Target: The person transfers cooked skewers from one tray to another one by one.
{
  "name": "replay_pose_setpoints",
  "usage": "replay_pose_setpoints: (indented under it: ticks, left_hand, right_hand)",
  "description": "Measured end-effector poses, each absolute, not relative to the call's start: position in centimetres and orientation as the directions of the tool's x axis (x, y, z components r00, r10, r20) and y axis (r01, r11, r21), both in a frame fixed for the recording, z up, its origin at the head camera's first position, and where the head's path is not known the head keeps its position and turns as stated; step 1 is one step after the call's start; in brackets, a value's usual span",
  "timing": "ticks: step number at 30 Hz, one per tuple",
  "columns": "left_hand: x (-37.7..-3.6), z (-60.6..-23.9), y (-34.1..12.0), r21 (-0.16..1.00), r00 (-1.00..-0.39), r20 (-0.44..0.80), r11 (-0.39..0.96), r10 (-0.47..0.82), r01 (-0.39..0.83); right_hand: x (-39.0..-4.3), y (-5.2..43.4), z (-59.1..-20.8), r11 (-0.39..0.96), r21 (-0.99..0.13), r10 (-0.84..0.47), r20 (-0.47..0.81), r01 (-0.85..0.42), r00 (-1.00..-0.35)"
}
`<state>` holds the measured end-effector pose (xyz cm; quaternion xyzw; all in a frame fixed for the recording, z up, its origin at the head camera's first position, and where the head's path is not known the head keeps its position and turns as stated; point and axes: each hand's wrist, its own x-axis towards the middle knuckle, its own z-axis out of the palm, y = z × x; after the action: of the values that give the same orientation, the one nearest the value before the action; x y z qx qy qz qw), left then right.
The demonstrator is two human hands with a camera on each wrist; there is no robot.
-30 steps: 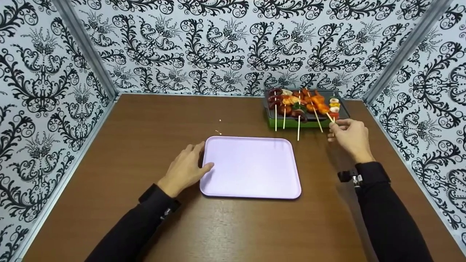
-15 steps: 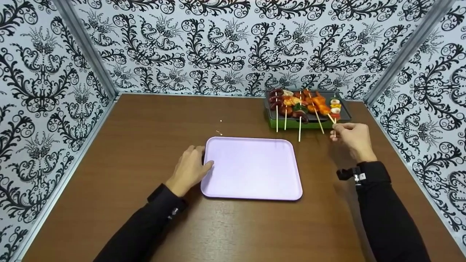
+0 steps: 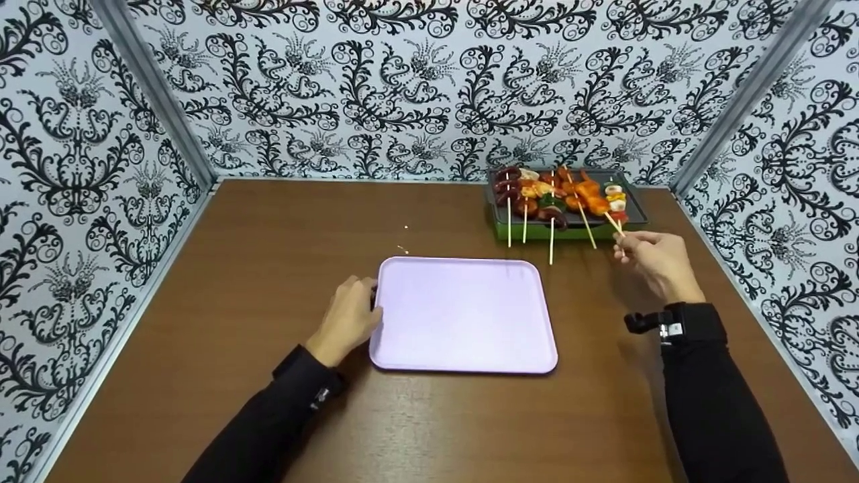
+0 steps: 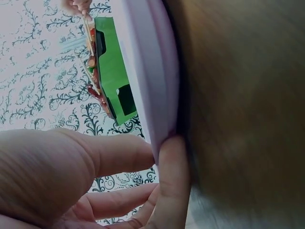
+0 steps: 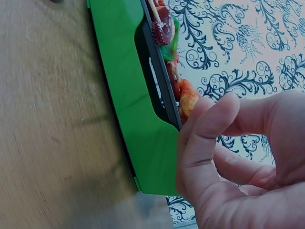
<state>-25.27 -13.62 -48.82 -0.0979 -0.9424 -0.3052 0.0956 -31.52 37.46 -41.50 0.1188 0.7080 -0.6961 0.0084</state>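
Observation:
My left hand (image 3: 345, 315) grips the left rim of a pale lilac tray (image 3: 463, 315), thumb at the top edge and index finger (image 4: 174, 176) under the rim in the left wrist view. Beyond the tray at the back right stands a green and black tabletop grill (image 3: 523, 233) laden with several food skewers. My right hand (image 3: 661, 265) is at its front right corner, thumb and fingertips pinching a skewer stick (image 3: 612, 220) near its end. Two sticks meet there, from the orange meat skewer (image 3: 592, 200) and the vegetable skewer (image 3: 617, 199); I cannot tell whether both are held.
Several other sticks, such as the green pepper skewer's stick (image 3: 551, 245), jut over the grill's front edge. Small pale crumbs (image 3: 403, 249) lie on the brown table (image 3: 288, 228) behind the tray. Patterned walls (image 3: 416, 94) enclose the back and both sides.
My left hand has slid slightly nearer along the tray's side, and its thumb has drawn back from the surface to the rim. My right hand has shifted slightly right and nearer, still pinching the stick.

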Motion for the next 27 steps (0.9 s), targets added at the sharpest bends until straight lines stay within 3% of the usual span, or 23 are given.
replay_pose_setpoints:
  ticks: [14,27]
  left_hand:
    - [-25.1,-48.8,-13.9,0.578,-0.971,0.208,0.786,0.117,0.219]
    - [-25.5,-48.8,-14.2,0.598,-0.971,0.204,0.770,0.123,0.223]
  right_hand:
    - [-31.2,39.1,-42.2,-0.055,-0.978,0.132,-0.208,0.202,-0.969]
    - [-31.2,39.6,-43.6,-0.144,-0.980,0.136,-0.154,0.135,-0.979]
